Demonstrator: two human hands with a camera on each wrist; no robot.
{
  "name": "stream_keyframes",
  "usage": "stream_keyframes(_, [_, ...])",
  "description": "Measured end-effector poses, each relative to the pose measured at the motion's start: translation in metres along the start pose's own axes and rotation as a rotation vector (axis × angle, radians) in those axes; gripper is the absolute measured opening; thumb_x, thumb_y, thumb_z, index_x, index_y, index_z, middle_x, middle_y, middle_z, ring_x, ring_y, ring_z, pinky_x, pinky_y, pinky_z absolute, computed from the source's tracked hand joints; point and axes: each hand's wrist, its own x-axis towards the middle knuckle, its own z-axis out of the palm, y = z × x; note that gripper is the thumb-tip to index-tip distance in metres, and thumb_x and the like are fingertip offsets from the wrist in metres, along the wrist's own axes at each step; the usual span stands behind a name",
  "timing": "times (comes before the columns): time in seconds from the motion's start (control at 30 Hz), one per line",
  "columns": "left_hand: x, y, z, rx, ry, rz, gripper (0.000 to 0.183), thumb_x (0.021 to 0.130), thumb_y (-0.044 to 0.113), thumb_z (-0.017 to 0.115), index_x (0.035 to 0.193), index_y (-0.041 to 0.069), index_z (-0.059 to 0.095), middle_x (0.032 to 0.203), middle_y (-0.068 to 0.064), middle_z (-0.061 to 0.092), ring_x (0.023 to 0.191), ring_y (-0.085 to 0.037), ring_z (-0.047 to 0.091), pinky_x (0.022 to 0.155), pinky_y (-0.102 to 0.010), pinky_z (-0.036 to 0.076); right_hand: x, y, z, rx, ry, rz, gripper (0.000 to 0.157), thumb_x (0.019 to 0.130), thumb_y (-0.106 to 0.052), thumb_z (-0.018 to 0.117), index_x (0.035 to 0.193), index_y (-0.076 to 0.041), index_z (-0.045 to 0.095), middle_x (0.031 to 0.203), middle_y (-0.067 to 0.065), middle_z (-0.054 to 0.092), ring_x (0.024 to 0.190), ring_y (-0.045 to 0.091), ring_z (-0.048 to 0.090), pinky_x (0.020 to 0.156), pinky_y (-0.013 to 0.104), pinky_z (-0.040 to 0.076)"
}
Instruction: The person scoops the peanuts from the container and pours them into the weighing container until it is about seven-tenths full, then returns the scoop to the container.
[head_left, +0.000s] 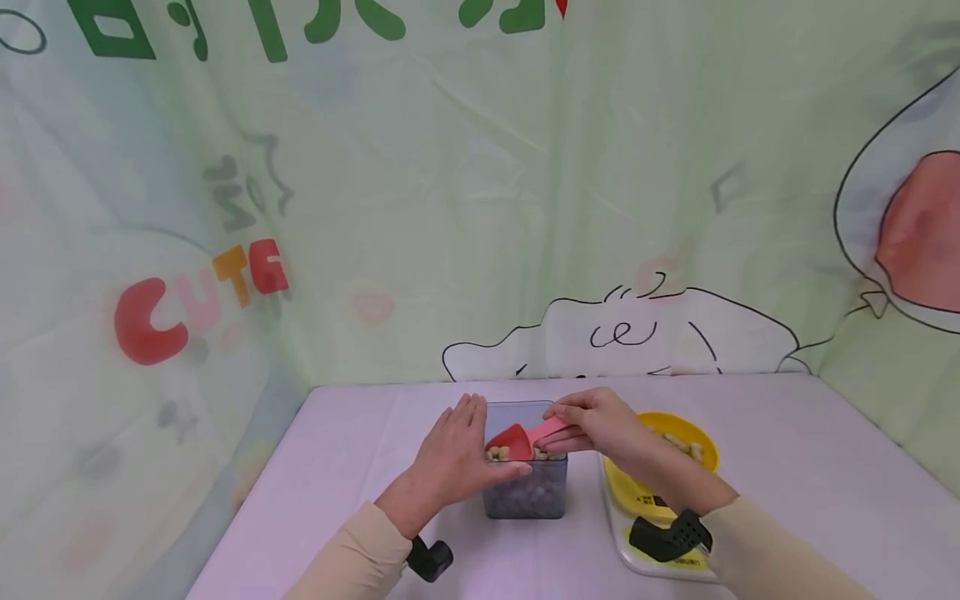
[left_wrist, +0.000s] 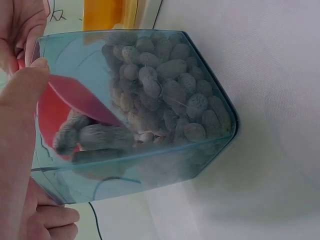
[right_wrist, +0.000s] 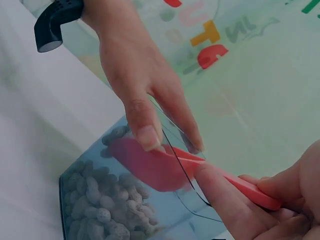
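A clear bluish plastic bin of unshelled peanuts stands on the table. My right hand pinches the pink handle of a red scoop between thumb and fingers. The scoop's bowl is down inside the bin, tilted, with several peanuts at its mouth in the left wrist view. My left hand braces the bin's near left corner. Its fingers lie straight along the left wall, and the thumb lies across the front rim.
Right of the bin, a yellow dish of peanuts sits on a white scale with yellow labels, partly behind my right forearm. A printed cloth backdrop rises behind the table and along its sides.
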Motion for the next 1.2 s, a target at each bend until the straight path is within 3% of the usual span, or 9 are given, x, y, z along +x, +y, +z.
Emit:
stream_keyframes(0.43, [0.000,0.000,0.000,0.026,0.015,0.011,0.109,0.077,0.080,0.059,0.150,0.001,0.035,0.156,-0.014,0.040,0.148,-0.031,0.034,0.118,-0.049,0.035,-0.004,0.011,-0.022,0.239,-0.052,0.014,0.042,0.106,-0.012,0.043,0.136,0.017,0.044,0.113,0.023,0.070,0.096,0.027,0.075,0.085,0.033,0.059])
stream_keyframes(0.7, [0.000,0.000,0.000,0.013,0.008,-0.001,0.110,0.078,0.079,0.059,0.151,0.001,0.034,0.157,-0.015,0.038,0.149,-0.031,0.031,0.119,-0.048,0.033,-0.009,0.009,-0.029,0.240,0.002,0.012,0.041,0.105,-0.012,0.045,0.134,0.017,0.047,0.107,0.019,0.072,0.093,0.025,0.076,0.083,0.032,0.060])
stream_keyframes(1.2, [0.000,0.000,-0.001,0.008,0.008,0.003,0.110,0.079,0.078,0.060,0.151,-0.001,0.033,0.157,-0.016,0.038,0.149,-0.031,0.033,0.119,-0.048,0.033,-0.023,0.003,-0.055,0.328,0.016,0.006,0.049,0.105,-0.018,0.047,0.143,0.012,0.039,0.112,0.015,0.073,0.099,0.022,0.074,0.087,0.032,0.058])
